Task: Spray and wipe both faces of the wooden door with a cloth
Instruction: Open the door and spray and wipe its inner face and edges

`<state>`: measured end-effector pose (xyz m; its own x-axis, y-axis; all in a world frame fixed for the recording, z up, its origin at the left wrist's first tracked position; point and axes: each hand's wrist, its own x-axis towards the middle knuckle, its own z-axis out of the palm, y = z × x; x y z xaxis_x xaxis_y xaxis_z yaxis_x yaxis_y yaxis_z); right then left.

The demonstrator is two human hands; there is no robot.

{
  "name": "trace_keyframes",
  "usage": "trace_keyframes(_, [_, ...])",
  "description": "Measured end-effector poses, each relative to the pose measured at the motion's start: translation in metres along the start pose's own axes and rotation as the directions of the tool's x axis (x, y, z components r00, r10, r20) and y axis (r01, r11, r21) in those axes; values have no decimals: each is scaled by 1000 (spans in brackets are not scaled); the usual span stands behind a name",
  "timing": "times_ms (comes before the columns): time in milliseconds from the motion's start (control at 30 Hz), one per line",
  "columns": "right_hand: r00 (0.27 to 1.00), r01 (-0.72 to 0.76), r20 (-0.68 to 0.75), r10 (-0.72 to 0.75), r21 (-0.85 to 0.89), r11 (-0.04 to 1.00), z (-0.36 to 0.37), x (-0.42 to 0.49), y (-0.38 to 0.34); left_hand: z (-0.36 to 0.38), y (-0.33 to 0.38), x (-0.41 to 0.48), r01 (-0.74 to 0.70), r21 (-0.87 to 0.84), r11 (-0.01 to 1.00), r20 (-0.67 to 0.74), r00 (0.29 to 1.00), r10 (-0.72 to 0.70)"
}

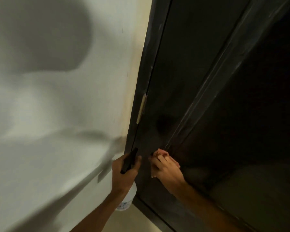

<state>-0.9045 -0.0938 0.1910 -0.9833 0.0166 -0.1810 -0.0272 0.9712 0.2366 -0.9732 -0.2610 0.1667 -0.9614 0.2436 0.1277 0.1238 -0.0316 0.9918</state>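
Note:
The dark wooden door (199, 67) fills the right half of the head view, seen from close up and tilted. My left hand (122, 177) grips a spray bottle (129, 195) by its black trigger head, with the clear body hanging below my fist beside the door's hinge edge. My right hand (167, 169) presses flat against the door's face next to a raised moulding strip (208, 84). Only a thin pale edge of the cloth (152, 171) shows under that hand; the rest is hidden by my palm and fingers.
A dark door frame (146, 64) with a pale hinge (141, 109) separates the door from a white wall (57, 106) on the left, which carries large shadows. Beige floor (124, 220) shows at the bottom between my forearms.

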Motion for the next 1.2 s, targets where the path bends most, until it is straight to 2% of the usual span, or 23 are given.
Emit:
trace_keyframes(33, [988, -44, -144, 56, 82, 996, -1, 2, 3, -1, 2, 0, -8, -14, 1000, 11, 1000, 8])
trace_keyframes(100, [880, -75, -460, 114, 103, 992, -19, 21, 11, -6, 5, 7, -46, -41, 998, 33, 998, 48])
trace_keyframes(133, [819, -75, -565, 97, 63, 995, -34, 35, 12, -9, 4, 8, -45, -39, 998, 35, 998, 46])
trace_keyframes(167, [801, -75, -595, 65, 8, 997, -46, 50, 9, -11, 0, 8, -41, -34, 999, 31, 999, 42])
trace_keyframes(233, [814, -64, -579, -45, -166, 984, -59, 70, -8, -13, -3, 0, -32, -10, 999, 15, 999, 32])
trace_keyframes(300, [918, -9, -379, -119, -319, 948, -30, 74, -28, -17, -6, -5, -36, -8, 999, 0, 999, 36])
trace_keyframes(333, [957, -3, -276, -93, -328, 945, -15, 64, -30, -17, -6, -3, -35, -14, 999, 12, 999, 35])
trace_keyframes(367, [963, 4, -252, -99, -351, 936, 2, 53, -30, -19, -6, -4, -27, -12, 1000, 19, 999, 27])
trace_keyframes(433, [944, 72, -275, -182, -368, 927, 14, 26, -12, -16, 1, 1, -34, 4, 999, 45, 998, 34])
trace_keyframes(533, [893, 33, -399, -206, -399, 916, -28, -15, 27, -1, 23, 1, -77, 41, 996, 74, 995, 74])
trace_keyframes(567, [838, 13, -494, -232, -406, 914, -54, -27, 43, 6, 41, -3, -68, 35, 997, 102, 993, 64])
trace_keyframes(633, [750, -73, -638, -171, -337, 939, -110, -37, 61, 17, 69, -5, -60, 8, 998, 132, 990, 59])
trace_keyframes(700, [676, -147, -730, -99, -266, 953, -162, -48, 75, 26, 102, -5, -54, -38, 998, 176, 983, 60])
trace_keyframes(800, [570, -165, -819, -71, -199, 966, -211, -64, 92, 43, 135, 4, -97, -48, 994, 187, 977, 105])
trace_keyframes(933, [296, -226, -953, 63, -6, 974, -269, -107, 119, 64, 164, 13, -1, -72, 997, 193, 981, 15])
trace_keyframes(1000, [204, -251, -975, 89, 36, 967, -303, -123, 131, 71, 175, 20, 18, -61, 998, 203, 979, -5])
trace_keyframes(1067, [171, -261, -980, 99, 51, 964, -328, -131, 136, 76, 186, 27, -21, -103, 994, 180, 983, 39])
trace_keyframes(1200, [186, -254, -976, 110, 60, 965, -350, -135, 136, 78, 218, 34, -70, -120, 990, 165, 982, 89])
